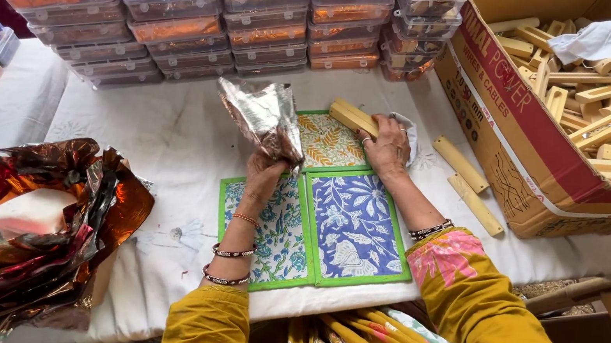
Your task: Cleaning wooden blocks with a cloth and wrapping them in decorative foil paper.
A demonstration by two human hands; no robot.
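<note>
My left hand [263,175] grips a crumpled sheet of silver foil [264,115] and holds it upright above the green-edged floral mats [352,224]. My right hand [387,149] holds a pale wooden bar [352,116] tilted over the upper mat, with a bit of white cloth [408,134] behind the fingers. Both hands rest over the mats on the white tablecloth. Mustard sleeves and beaded bangles cover my forearms.
An open cardboard box [522,143] at the right holds several wooden bars and a white rag [594,41]. Two loose bars [462,166] lie beside it. Stacked clear plastic boxes [262,20] line the far edge. A heap of copper foil [38,230] sits at left.
</note>
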